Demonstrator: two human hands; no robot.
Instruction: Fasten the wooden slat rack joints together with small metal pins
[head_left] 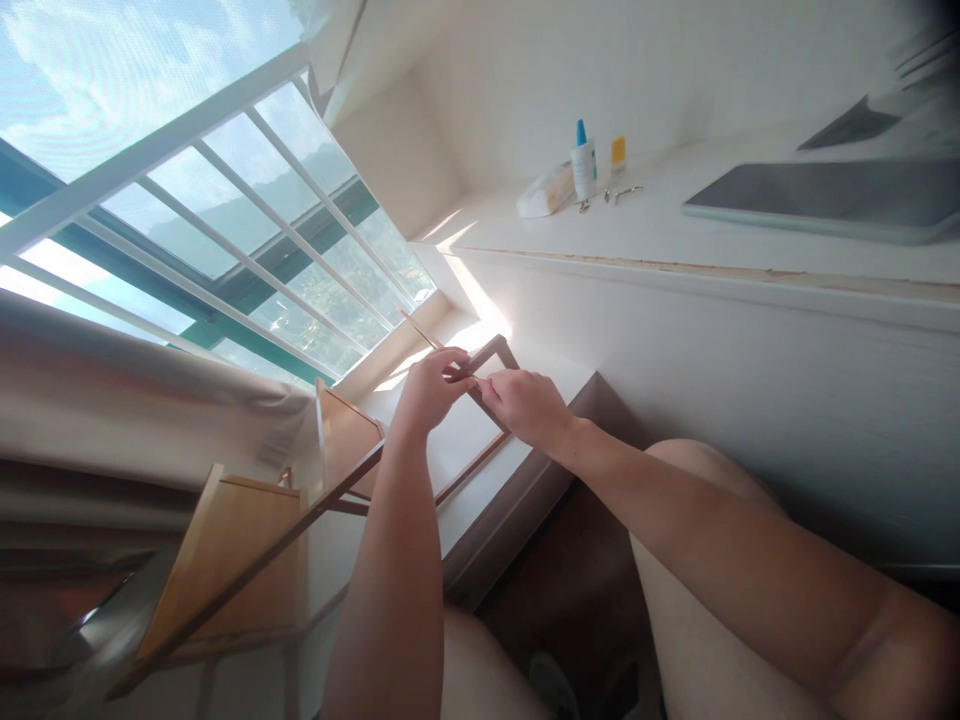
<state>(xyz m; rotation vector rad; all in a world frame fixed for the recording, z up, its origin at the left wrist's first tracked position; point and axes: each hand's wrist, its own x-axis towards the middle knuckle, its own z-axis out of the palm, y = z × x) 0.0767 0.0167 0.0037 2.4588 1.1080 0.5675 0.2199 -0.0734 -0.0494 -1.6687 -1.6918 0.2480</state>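
My left hand (pixel 429 388) and my right hand (pixel 525 405) meet at the upper corner of a thin brown wooden frame (pixel 495 350). Both hands have their fingers pinched closed on the frame's top bar, close together. The frame's long side (pixel 300 525) runs down to the lower left, past a light wooden box (pixel 225 550). A thin stick (pixel 420 330) pokes up behind my left hand. What lies between my fingertips is too small to see.
A white desk (pixel 675 230) at the upper right carries a glue bottle (pixel 583 165), a small yellow bottle (pixel 617 152), a tissue pack (pixel 546 190), small metal clips (pixel 626 190) and a tablet (pixel 832 195). A barred window (pixel 225 200) fills the left. My bare knees (pixel 697 480) are below.
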